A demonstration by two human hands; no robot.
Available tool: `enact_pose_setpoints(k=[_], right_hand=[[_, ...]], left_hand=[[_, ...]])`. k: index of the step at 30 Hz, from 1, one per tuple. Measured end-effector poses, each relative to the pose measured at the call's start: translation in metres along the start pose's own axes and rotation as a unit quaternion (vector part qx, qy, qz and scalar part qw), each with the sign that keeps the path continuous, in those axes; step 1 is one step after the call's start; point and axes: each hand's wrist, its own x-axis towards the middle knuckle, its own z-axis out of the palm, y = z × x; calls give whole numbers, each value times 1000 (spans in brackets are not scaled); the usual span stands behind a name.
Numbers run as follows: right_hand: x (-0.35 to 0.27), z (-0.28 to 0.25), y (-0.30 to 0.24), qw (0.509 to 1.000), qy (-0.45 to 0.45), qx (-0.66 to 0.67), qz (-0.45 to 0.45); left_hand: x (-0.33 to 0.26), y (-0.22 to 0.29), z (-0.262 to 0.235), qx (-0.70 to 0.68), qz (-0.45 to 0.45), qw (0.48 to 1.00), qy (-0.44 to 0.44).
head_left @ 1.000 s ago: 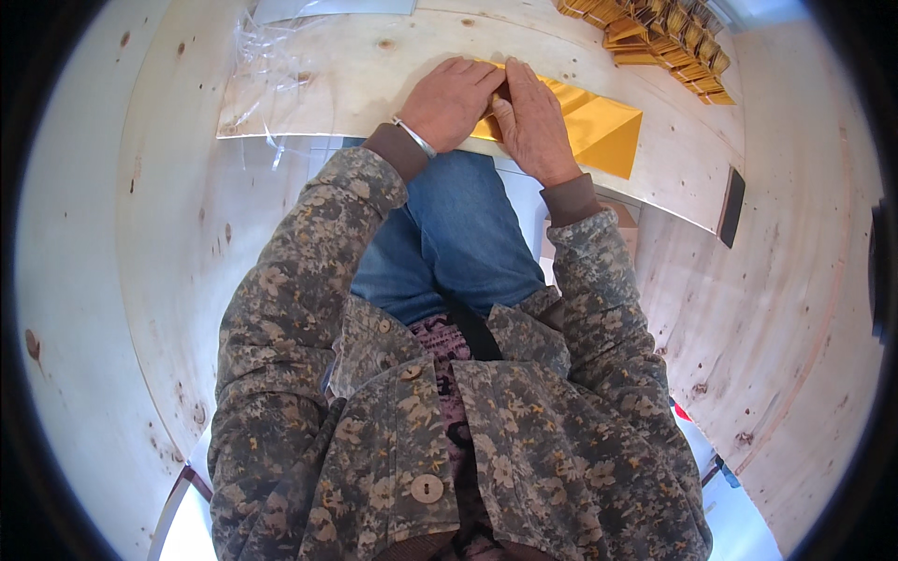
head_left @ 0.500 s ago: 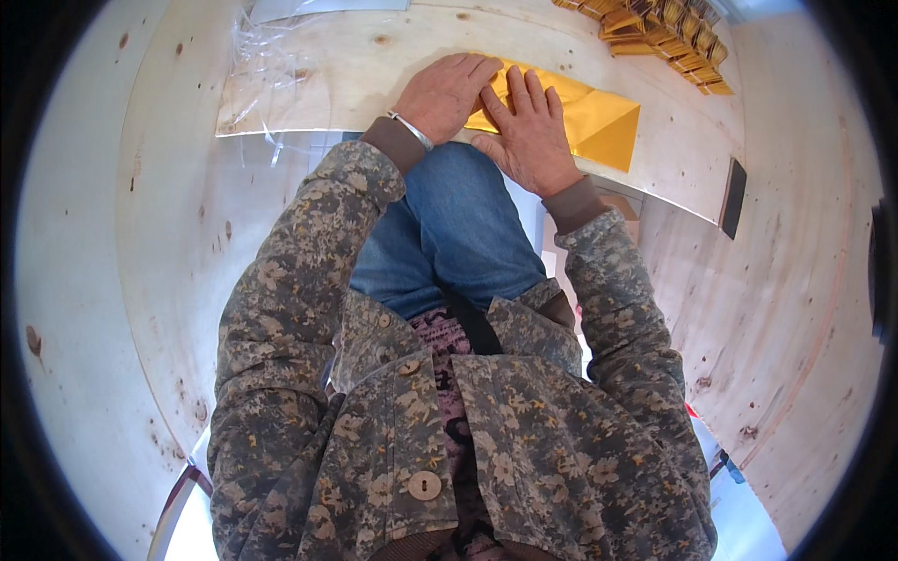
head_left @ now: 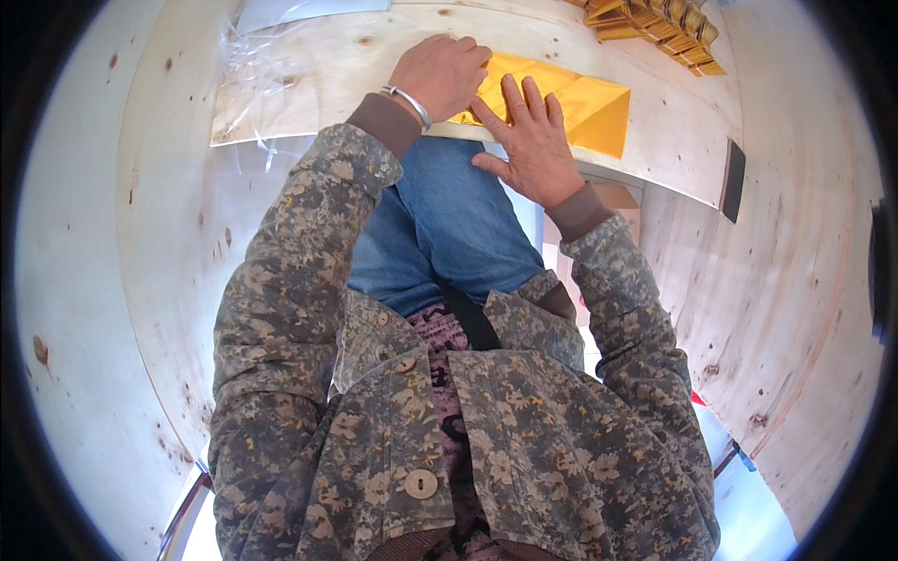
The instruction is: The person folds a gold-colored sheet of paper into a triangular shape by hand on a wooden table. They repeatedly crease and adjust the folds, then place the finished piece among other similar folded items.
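A shiny golden-yellow folded paper point(head_left: 561, 93) lies on the pale wooden board, with a diagonal crease across its right end. At its left end my left hand point(head_left: 440, 77) has its fingers curled in and pinched on the paper's edge; the fingertips are partly hidden. A silver bracelet point(head_left: 412, 105) circles the left wrist. My right hand point(head_left: 535, 140) rests on the near side of the paper, fingers spread and nearly flat, thumb pointing left near the board's edge.
Bundles of folded golden-yellow paper pieces point(head_left: 655, 35) lie at the far right of the wooden board point(head_left: 337, 79). Clear plastic wrap point(head_left: 257, 79) and a pale sheet point(head_left: 309, 9) are at the far left. A black strip point(head_left: 732, 179) sits on the board's right edge; my jeans-covered legs point(head_left: 440, 224) are below.
My left hand has gone from lying flat over the paper's left end to curled fingers, lifted slightly. The right hand stays spread on the paper. The whole view has shifted a little.
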Motion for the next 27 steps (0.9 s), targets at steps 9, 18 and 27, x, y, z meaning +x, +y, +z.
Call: enact_pose_setpoints(k=[9, 18, 27], right_hand=[[1, -8, -8, 999, -24, -14, -25], [4, 2, -20, 997, -43, 37, -48], [-2, 3, -28, 996, -12, 84, -18]], left_hand=[[-4, -5, 2, 2, 28, 999, -33], [-4, 2, 7, -13, 2, 1000, 23], [-11, 11, 28, -66, -40, 992, 102]])
